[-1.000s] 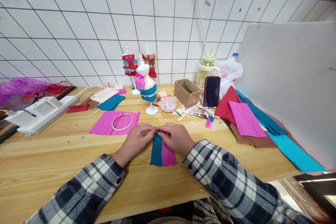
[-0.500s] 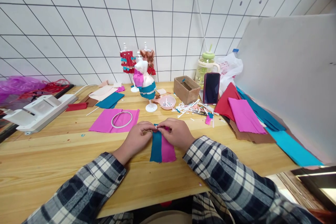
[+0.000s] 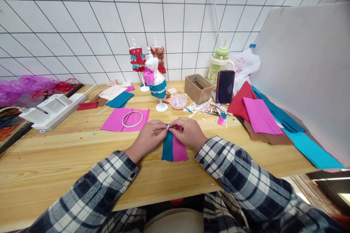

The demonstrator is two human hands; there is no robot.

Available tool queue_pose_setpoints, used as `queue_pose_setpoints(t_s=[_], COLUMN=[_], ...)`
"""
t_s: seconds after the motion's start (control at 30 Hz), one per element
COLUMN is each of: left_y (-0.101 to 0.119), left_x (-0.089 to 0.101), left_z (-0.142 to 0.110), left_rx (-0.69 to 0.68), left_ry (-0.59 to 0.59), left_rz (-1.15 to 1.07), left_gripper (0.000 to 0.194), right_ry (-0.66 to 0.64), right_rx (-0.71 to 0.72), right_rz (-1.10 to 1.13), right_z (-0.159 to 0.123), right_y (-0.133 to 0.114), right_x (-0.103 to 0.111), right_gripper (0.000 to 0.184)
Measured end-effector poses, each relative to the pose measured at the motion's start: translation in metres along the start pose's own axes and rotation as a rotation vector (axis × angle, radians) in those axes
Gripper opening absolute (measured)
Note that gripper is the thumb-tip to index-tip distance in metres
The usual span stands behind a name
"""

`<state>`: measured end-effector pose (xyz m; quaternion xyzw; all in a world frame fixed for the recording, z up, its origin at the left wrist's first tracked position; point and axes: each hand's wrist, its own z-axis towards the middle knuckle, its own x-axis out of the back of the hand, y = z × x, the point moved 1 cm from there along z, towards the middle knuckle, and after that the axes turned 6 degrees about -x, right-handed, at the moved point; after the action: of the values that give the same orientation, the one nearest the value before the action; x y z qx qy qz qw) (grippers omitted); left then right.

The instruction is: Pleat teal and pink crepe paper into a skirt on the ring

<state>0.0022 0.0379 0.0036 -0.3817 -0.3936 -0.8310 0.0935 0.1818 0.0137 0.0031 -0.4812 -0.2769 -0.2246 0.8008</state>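
Note:
A small piece of teal and pink paper (image 3: 174,148) lies on the wooden table (image 3: 54,160) right in front of me. My left hand (image 3: 148,139) and my right hand (image 3: 187,132) meet at its far edge, fingers pinched together on the paper's top. Both wrists rest on the table, in plaid sleeves. Just beyond my left hand lies a pink sheet (image 3: 115,121) with a white ring (image 3: 132,118) on it. A small white mannequin (image 3: 155,80) dressed in pink and teal paper stands further back.
A white machine (image 3: 51,110) sits at the left. At the back are two more dressed mannequins (image 3: 137,60), a pink bowl (image 3: 178,101), a cardboard box (image 3: 198,88), a phone (image 3: 225,87) and a green-lidded bottle (image 3: 220,65). Stacked coloured sheets (image 3: 259,116) lie at the right by a white board (image 3: 306,65).
My hands stay pinched at the top of the teal and pink piece with only slight finger movement. The camera has tilted and shifted a little.

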Motion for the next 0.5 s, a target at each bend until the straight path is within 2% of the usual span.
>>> queue_pose_setpoints(t_s=[0.17, 0.5], left_y=[0.0015, 0.0015], left_x=[0.0009, -0.0005], left_z=[0.0012, -0.0013], left_rx=[-0.018, -0.012], left_ry=[-0.002, -0.001], left_rz=[-0.011, -0.003], left_gripper=[0.024, 0.023], right_ry=[0.013, 0.017], right_rx=[0.038, -0.013], right_rz=[-0.029, -0.05], right_z=[-0.0016, -0.0003], right_y=[0.0008, -0.0025], right_x=[-0.0019, 0.0003], right_gripper=[0.008, 0.006])
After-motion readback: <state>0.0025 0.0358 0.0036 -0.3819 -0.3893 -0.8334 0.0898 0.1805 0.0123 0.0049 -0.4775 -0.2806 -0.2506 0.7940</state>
